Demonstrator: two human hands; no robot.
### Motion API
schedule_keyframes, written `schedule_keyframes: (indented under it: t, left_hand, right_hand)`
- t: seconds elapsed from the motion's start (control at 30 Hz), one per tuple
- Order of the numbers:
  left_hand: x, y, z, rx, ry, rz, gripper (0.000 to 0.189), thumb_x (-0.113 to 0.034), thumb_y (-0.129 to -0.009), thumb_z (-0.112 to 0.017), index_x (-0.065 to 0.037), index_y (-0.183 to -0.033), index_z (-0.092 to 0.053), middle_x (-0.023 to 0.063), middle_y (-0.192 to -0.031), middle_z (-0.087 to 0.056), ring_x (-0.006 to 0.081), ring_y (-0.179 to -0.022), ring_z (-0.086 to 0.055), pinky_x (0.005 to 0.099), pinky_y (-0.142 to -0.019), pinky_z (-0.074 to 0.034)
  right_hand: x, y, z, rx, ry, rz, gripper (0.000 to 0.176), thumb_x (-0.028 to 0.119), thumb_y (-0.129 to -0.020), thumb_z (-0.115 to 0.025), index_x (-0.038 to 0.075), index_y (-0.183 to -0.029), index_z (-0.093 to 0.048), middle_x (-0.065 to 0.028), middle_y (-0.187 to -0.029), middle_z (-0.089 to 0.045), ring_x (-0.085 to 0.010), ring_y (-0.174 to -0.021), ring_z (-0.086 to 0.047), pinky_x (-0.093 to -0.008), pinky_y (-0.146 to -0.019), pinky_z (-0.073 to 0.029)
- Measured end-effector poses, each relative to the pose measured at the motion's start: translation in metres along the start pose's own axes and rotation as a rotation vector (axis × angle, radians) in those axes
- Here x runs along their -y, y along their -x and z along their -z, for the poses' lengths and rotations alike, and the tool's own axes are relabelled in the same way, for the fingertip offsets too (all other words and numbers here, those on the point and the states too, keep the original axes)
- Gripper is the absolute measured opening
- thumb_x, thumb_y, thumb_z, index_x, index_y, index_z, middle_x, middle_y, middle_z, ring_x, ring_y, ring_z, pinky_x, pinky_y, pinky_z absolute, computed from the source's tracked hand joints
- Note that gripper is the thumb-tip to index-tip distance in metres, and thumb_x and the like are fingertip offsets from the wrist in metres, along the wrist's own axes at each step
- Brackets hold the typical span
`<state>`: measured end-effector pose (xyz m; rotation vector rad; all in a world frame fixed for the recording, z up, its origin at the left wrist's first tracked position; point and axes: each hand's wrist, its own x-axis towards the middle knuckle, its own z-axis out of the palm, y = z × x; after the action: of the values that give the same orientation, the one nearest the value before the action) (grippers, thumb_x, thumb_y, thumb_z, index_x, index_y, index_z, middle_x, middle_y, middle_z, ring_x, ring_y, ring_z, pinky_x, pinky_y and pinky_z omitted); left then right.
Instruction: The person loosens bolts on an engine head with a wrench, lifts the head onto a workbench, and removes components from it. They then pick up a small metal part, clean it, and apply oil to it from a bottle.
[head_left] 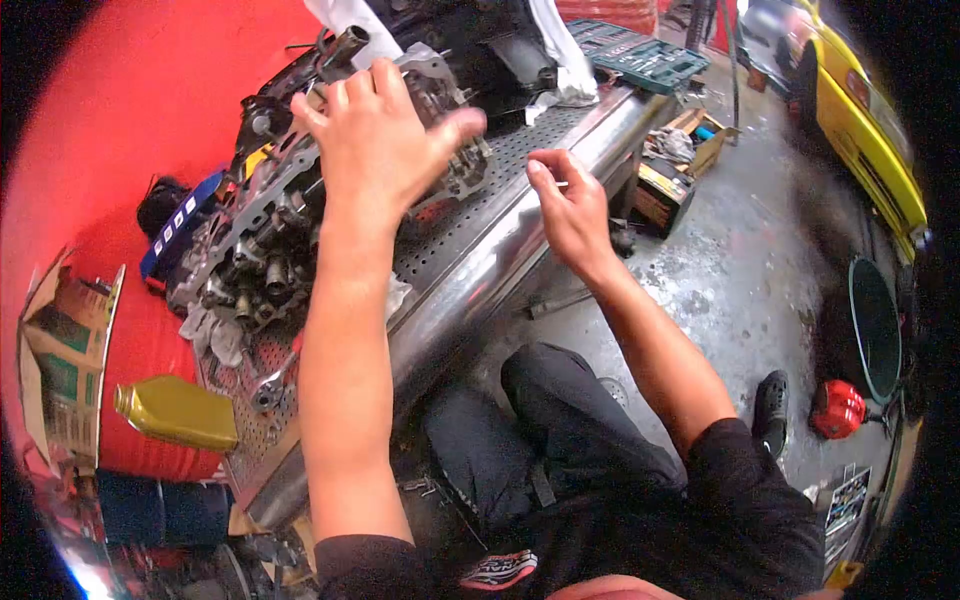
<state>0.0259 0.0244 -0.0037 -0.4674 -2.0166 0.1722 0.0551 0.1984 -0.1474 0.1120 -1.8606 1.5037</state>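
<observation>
My left hand [385, 140] is spread open over a greasy metal engine assembly [270, 235] that lies on a perforated steel workbench [470, 230]. Its fingers rest on or just above the upper part of the assembly. My right hand [570, 205] hovers over the bench's front edge with thumb and fingers pinched on a small thin part [562, 184] too small to identify. A wrench [268, 390] lies on the bench below the assembly.
A gold oil bottle [178, 412] stands at the left by a red wall. A green socket set case [640, 55] lies at the far end of the bench. Boxes [680, 160], a red object [838, 408] and a yellow car [865, 110] are on the concrete floor.
</observation>
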Motion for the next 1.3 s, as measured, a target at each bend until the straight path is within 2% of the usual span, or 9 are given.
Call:
schedule_keyframes:
  t: [0.07,0.27,0.43,0.6,0.9,1.07,1.17,1.23,1.3]
  left_hand:
    - [-0.005,0.008,0.005,-0.021,-0.052,-0.031,0.094,-0.065,-0.062,-0.082,0.000,-0.125,-0.054,0.0142,-0.114,-0.065,0.0308,-0.116,-0.057,0.0647,-0.106,-0.030]
    - [0.011,-0.003,0.001,0.035,-0.055,-0.057,0.080,-0.067,-0.079,-0.067,-0.002,-0.127,-0.060,0.0148,-0.116,-0.069,0.0297,-0.110,-0.064,0.0573,-0.108,-0.032]
    - [0.012,-0.007,0.006,0.075,0.065,0.030,0.061,-0.057,-0.092,-0.059,-0.008,-0.127,-0.065,0.0149,-0.124,-0.068,0.0286,-0.114,-0.064,0.0544,-0.108,-0.034]
    - [0.010,0.000,-0.017,0.367,-0.089,0.160,0.101,-0.049,-0.075,-0.079,-0.014,-0.156,-0.030,0.0070,-0.153,-0.044,0.0259,-0.141,-0.040,0.0629,-0.115,-0.023]
    - [0.024,-0.022,-0.023,0.205,0.225,0.259,0.058,-0.059,-0.096,-0.052,-0.015,-0.133,-0.062,0.0124,-0.119,-0.069,0.0319,-0.115,-0.062,0.0559,-0.113,-0.028]
    - [0.004,-0.005,-0.004,0.359,0.082,0.263,0.102,-0.042,-0.067,-0.085,-0.006,-0.150,-0.038,0.0114,-0.148,-0.050,0.0287,-0.139,-0.042,0.0591,-0.120,-0.017]
    - [0.018,-0.009,-0.021,0.269,0.164,0.220,0.085,-0.038,-0.073,-0.082,-0.006,-0.143,-0.046,0.0124,-0.140,-0.056,0.0299,-0.133,-0.048,0.0579,-0.116,-0.025]
    - [0.011,-0.018,0.004,0.125,0.346,0.157,0.049,-0.042,-0.086,-0.068,-0.009,-0.123,-0.066,0.0167,-0.115,-0.069,0.0348,-0.107,-0.064,0.0557,-0.103,-0.040]
    - [0.034,-0.023,-0.049,0.000,0.375,-0.074,0.039,-0.041,-0.098,-0.051,-0.008,-0.104,-0.071,0.0219,-0.098,-0.071,0.0416,-0.088,-0.068,0.0542,-0.077,-0.051]
  right_hand:
    - [-0.011,-0.016,-0.007,-0.018,0.042,-0.046,0.029,0.027,-0.097,-0.060,0.002,-0.110,-0.066,-0.0175,-0.106,-0.069,-0.0329,-0.096,-0.067,-0.0399,-0.086,-0.051]
    - [-0.046,-0.034,-0.049,-0.045,-0.005,-0.050,0.028,0.024,-0.099,-0.055,0.000,-0.111,-0.062,-0.0203,-0.108,-0.064,-0.0343,-0.106,-0.062,-0.0415,-0.095,-0.048]
    - [-0.064,-0.033,-0.063,0.001,0.448,0.464,0.026,0.002,-0.086,-0.048,-0.012,-0.106,-0.058,-0.0270,-0.111,-0.058,-0.0392,-0.108,-0.056,-0.0462,-0.097,-0.046]
    - [-0.042,-0.029,-0.059,-0.043,0.045,0.091,0.024,0.015,-0.096,-0.051,0.000,-0.115,-0.050,-0.0223,-0.107,-0.052,-0.0421,-0.100,-0.056,-0.0487,-0.091,-0.047]
    - [-0.075,-0.059,-0.053,0.144,0.174,0.231,0.022,0.014,-0.078,-0.055,-0.001,-0.094,-0.054,-0.0221,-0.090,-0.058,-0.0423,-0.090,-0.058,-0.0486,-0.080,-0.047]
    - [-0.075,-0.054,-0.068,0.131,0.128,0.090,0.026,0.016,-0.076,-0.056,-0.001,-0.095,-0.060,-0.0211,-0.092,-0.061,-0.0386,-0.091,-0.060,-0.0466,-0.081,-0.049]
    - [-0.084,-0.056,-0.072,0.037,0.127,0.186,0.023,0.015,-0.073,-0.056,0.000,-0.089,-0.062,-0.0197,-0.094,-0.063,-0.0387,-0.091,-0.061,-0.0461,-0.083,-0.050]
    - [-0.147,-0.089,-0.086,-0.138,0.756,0.674,0.027,0.017,-0.083,-0.060,0.005,-0.107,-0.065,-0.0177,-0.105,-0.063,-0.0333,-0.107,-0.059,-0.0493,-0.096,-0.047]
    - [-0.100,-0.055,-0.052,0.136,0.648,0.452,0.032,0.029,-0.090,-0.053,0.005,-0.109,-0.060,-0.0209,-0.099,-0.064,-0.0381,-0.100,-0.061,-0.0515,-0.090,-0.048]
